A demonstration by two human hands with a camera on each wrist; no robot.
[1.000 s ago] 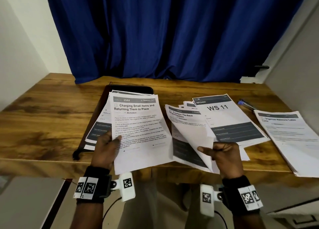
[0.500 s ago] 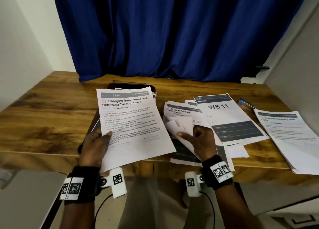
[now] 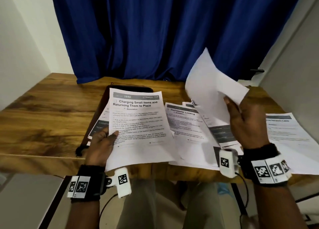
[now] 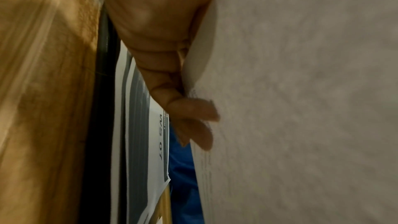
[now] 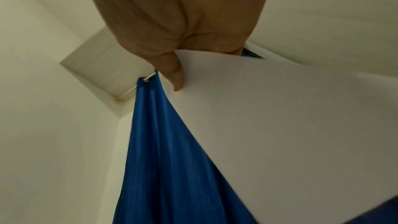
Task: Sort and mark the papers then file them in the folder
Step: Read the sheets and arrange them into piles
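Note:
My left hand [image 3: 105, 139] pinches the left edge of a printed sheet titled "Charging Small Items and Returning Them to Place" [image 3: 138, 125], held over the black folder [image 3: 131, 88]. In the left wrist view the fingers [image 4: 189, 111] curl against the sheet's [image 4: 301, 91] underside. My right hand [image 3: 241, 121] grips a sheet [image 3: 212, 87] lifted off the table, blank side toward me; the thumb [image 5: 174, 77] presses on that sheet [image 5: 280, 117]. A "Dishwasher Loading" sheet [image 3: 184, 125] tops the middle pile.
A further stack of papers [image 3: 290, 132] lies at the table's right edge. More sheets [image 3: 100, 125] rest on the folder under the held page. The wooden table [image 3: 43, 116] meets a blue curtain [image 3: 155, 30] behind and a wall on the right.
My right hand has lifted a sheet from the middle pile up and to the right, uncovering the "Dishwasher Loading" page. My left hand still holds its sheet.

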